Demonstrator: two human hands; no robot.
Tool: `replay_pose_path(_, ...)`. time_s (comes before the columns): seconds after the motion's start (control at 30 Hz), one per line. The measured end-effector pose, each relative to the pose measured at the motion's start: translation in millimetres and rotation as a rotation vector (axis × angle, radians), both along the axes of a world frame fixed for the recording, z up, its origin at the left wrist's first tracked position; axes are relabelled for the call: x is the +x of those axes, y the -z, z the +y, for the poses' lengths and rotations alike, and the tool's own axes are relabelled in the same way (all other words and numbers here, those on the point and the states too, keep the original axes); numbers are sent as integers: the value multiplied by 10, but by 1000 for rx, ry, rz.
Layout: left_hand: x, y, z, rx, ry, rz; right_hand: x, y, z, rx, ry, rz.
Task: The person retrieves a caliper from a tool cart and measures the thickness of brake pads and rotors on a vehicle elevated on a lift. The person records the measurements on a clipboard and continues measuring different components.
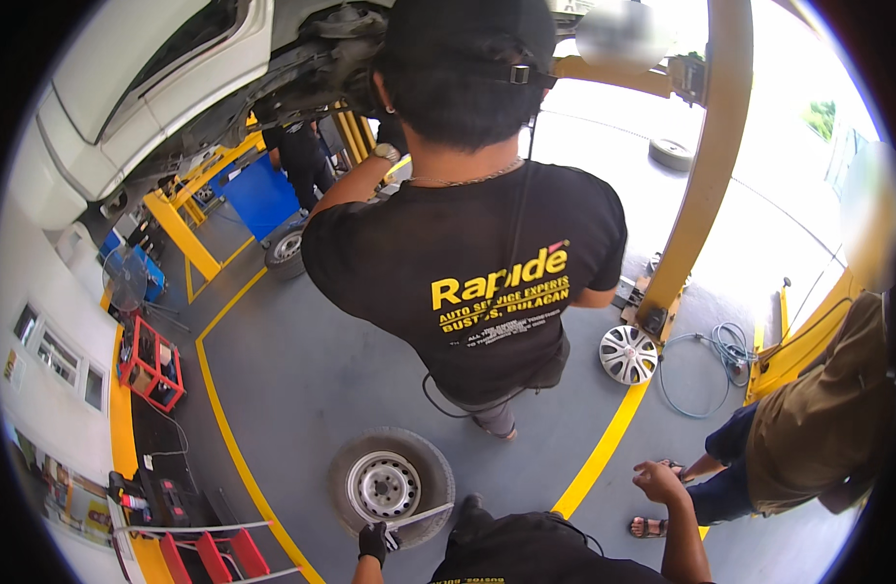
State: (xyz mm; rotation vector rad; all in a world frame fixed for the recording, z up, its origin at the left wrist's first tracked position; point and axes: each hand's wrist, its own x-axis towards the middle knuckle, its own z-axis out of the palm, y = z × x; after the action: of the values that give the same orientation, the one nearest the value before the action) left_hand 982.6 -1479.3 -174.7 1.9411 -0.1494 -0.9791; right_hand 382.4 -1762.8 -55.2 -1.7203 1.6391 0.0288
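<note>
My left hand, in a black glove, is closed around one end of a long silver metal bar. The bar slants up to the right across the near edge of a tire on a silver steel wheel, which lies flat on the floor. Whether the bar touches the tire I cannot tell. My right hand is bare and held out to the right, away from the wheel. Its fingers are loosely bent and apart, with nothing visible in them.
A person in a black shirt stands ahead beneath a raised white vehicle. Another person in brown is at the right. A wheel cover leans by a yellow lift post. A hose lies nearby; a red cart stands left.
</note>
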Motion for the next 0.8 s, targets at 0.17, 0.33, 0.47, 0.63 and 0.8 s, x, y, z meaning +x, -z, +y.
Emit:
replay_pose_path(0.17, 455, 701, 60, 0, 4, 8, 469, 54, 48, 165, -51, -34)
replay_pose_path(0.33, 816, 602, -155, -80, 62, 125, 1228, 242, 249, 273, -119, 26)
replay_pose_path(0.47, 1242, 491, -78, -78, 55, 286, 1978, 335, 437, 313, -281, -14)
replay_pose_path(0.63, 1932, 797, 391, 24, 8, 350, 2746, 156, 517, 312, -344, -113)
replay_pose_path(0.8, 2113, 980, 651, 119, -179, 319, 3318, -1528, 424, 506, -534, -770)
